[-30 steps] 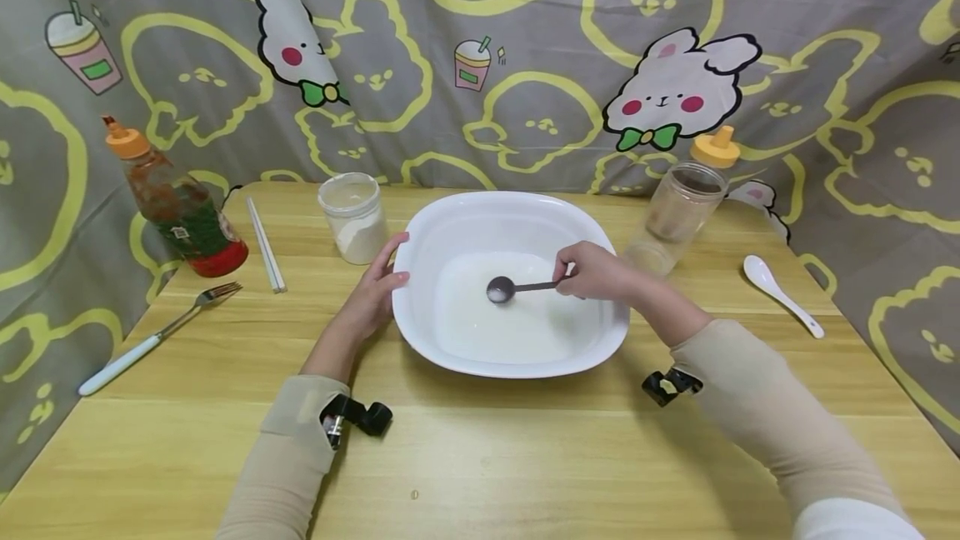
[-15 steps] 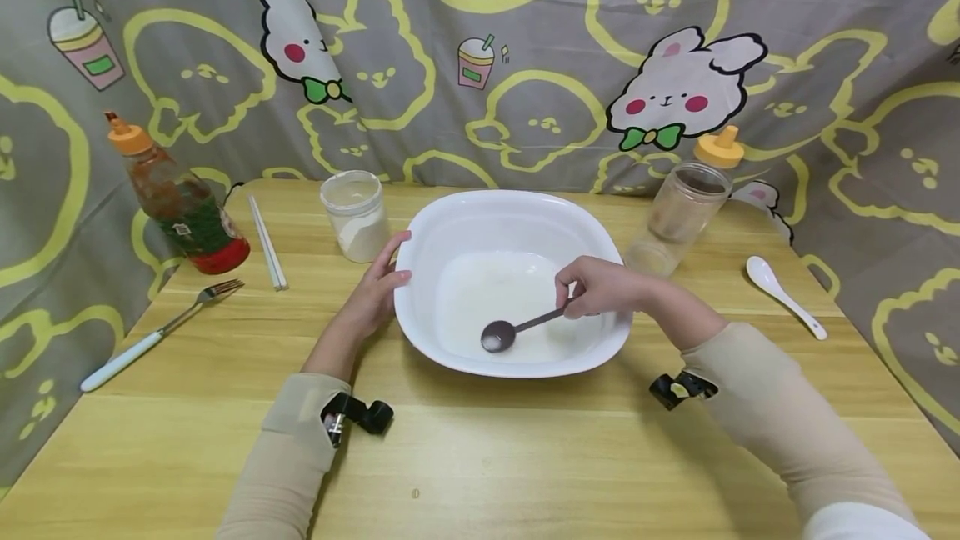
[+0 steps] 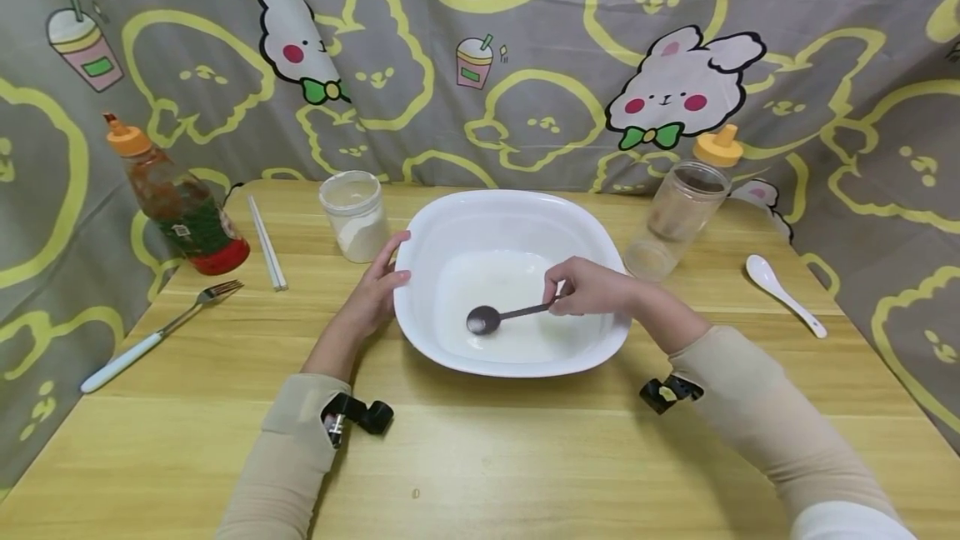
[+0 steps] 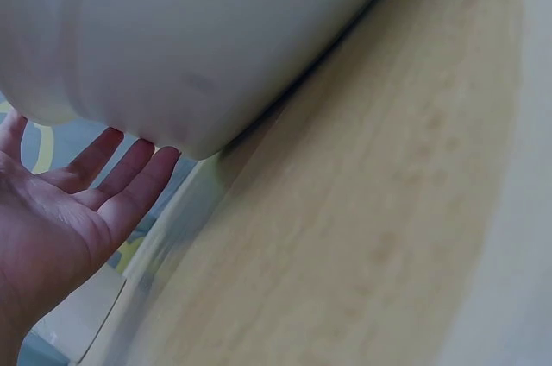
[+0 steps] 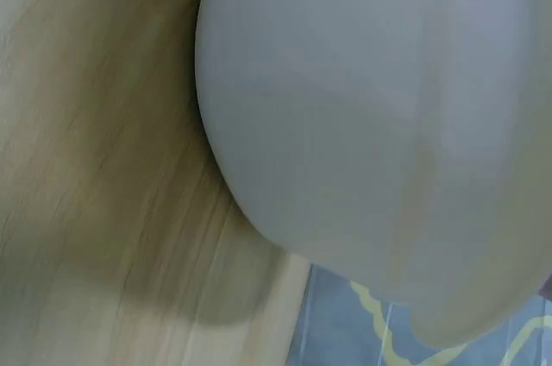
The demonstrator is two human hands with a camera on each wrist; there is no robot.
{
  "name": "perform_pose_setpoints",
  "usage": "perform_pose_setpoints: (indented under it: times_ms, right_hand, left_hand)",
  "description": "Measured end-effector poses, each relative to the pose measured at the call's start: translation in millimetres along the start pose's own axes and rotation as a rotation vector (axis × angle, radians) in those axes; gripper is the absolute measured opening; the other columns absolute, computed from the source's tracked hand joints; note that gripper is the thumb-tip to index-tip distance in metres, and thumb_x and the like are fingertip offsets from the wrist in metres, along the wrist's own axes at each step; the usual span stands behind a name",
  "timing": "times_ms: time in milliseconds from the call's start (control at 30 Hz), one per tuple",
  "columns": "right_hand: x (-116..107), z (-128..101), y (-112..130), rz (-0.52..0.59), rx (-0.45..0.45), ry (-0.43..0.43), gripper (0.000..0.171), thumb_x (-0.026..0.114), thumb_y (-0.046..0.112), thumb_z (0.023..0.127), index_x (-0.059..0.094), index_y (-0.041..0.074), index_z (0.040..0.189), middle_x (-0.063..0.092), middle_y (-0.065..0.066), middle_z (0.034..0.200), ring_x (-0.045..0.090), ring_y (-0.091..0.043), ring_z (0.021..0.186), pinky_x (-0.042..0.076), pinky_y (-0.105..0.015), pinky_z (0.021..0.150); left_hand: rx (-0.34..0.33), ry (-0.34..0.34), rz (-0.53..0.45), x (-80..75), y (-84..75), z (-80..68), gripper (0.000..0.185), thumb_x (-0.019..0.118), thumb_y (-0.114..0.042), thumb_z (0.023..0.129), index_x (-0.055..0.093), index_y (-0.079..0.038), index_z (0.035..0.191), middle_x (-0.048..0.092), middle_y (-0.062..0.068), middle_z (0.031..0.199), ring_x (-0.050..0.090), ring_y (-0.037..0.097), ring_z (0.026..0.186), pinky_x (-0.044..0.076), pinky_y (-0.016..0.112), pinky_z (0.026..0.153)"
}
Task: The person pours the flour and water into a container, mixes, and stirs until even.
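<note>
A large white bowl (image 3: 420, 332) with white liquid in its bottom sits mid-table; its outer wall (image 4: 198, 47) fills the left wrist view and its wall (image 5: 362, 124) fills the right wrist view. My left hand (image 3: 372, 290) rests with straight fingers (image 4: 129, 176) against the bowl's left rim. My right hand (image 3: 588, 288) pinches the handle of a dark metal spoon (image 3: 497, 317) whose head lies in the liquid, left of centre. The right hand is hidden in the right wrist view.
On the wooden table (image 3: 480, 457): a sauce bottle (image 3: 176, 202), chopsticks (image 3: 266, 244) and a fork (image 3: 153, 336) at left, a jar of white powder (image 3: 354, 217) behind the left hand, a clear bottle with orange cap (image 3: 678, 207) and white spoon (image 3: 783, 294) at right. Printed cloth surrounds the table.
The spoon head has swept round inside the bowl: from the centre, down to the near edge, then up and left. The left hand has stayed on the rim.
</note>
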State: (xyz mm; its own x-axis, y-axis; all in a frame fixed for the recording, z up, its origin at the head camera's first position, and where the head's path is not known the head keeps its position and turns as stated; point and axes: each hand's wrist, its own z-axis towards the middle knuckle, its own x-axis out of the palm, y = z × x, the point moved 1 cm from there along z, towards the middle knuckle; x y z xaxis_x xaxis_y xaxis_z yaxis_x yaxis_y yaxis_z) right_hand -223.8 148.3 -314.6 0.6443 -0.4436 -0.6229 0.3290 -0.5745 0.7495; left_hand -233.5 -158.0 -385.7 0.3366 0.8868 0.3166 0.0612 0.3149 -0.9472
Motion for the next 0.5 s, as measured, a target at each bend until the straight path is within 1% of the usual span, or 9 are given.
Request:
perform_pose_setpoints:
  times_ms: [67, 133, 267, 333, 400, 500]
  right_hand:
    - [0, -2, 2, 0.010, 0.008, 0.046, 0.005, 0.054, -0.003, 0.074, 0.057, -0.001, 0.078, 0.040, 0.002, 0.047, 0.033, -0.007, 0.042, 0.026, -0.019, 0.042]
    - [-2, -7, 4, -0.006, 0.024, 0.079, 0.005, 0.055, -0.003, 0.073, 0.057, -0.001, 0.077, 0.041, 0.003, 0.048, 0.033, -0.007, 0.043, 0.026, -0.019, 0.042]
    - [-13, -20, 8, -0.107, 0.046, 0.106, 0.010, 0.053, -0.005, 0.069, 0.057, 0.004, 0.071, 0.044, 0.003, 0.050, 0.036, -0.007, 0.044, 0.028, -0.019, 0.042]
    - [-20, -26, 10, -0.166, 0.052, 0.108, 0.013, 0.052, -0.006, 0.067, 0.057, 0.006, 0.068, 0.045, 0.003, 0.051, 0.036, -0.007, 0.044, 0.029, -0.019, 0.041]
    - [-28, -31, 11, -0.253, 0.058, 0.089, 0.014, 0.051, -0.006, 0.065, 0.056, 0.008, 0.066, 0.046, 0.004, 0.053, 0.036, -0.006, 0.044, 0.030, -0.020, 0.041]
    - [-39, -36, 13, -0.347, 0.084, 0.034, 0.015, 0.051, -0.006, 0.063, 0.055, 0.009, 0.065, 0.046, 0.003, 0.056, 0.037, -0.009, 0.047, 0.031, -0.022, 0.043]
  left_hand:
    - [-0.003, -0.003, 0.000, 0.0, -0.3, 0.0, 0.058, 0.047, -0.008, 0.079, 0.028, -0.023, 0.132, 0.035, 0.017, 0.117, 0.049, 0.026, 0.092, 0.049, 0.033, 0.066]
    - [-0.002, -0.005, 0.000, -0.3, -0.4, 0.4, 0.058, 0.046, -0.007, 0.079, 0.028, -0.023, 0.132, 0.035, 0.017, 0.117, 0.050, 0.026, 0.092, 0.049, 0.032, 0.066]
    - [0.005, -0.002, 0.016, -0.7, -0.7, 1.1, 0.058, 0.046, -0.007, 0.079, 0.027, -0.021, 0.132, 0.035, 0.018, 0.117, 0.050, 0.025, 0.091, 0.049, 0.032, 0.066]
    - [0.004, -0.003, 0.020, -0.4, -1.2, 0.8, 0.058, 0.046, -0.008, 0.079, 0.027, -0.021, 0.133, 0.035, 0.018, 0.118, 0.050, 0.025, 0.091, 0.049, 0.032, 0.067]
    - [0.001, -0.002, 0.019, -0.1, -1.6, 0.3, 0.059, 0.046, -0.008, 0.079, 0.026, -0.021, 0.133, 0.035, 0.018, 0.118, 0.050, 0.025, 0.091, 0.049, 0.032, 0.067]
    - [-0.002, 0.001, 0.016, -0.2, -1.7, -0.2, 0.058, 0.046, -0.008, 0.079, 0.026, -0.021, 0.133, 0.034, 0.019, 0.118, 0.050, 0.026, 0.092, 0.049, 0.033, 0.067]
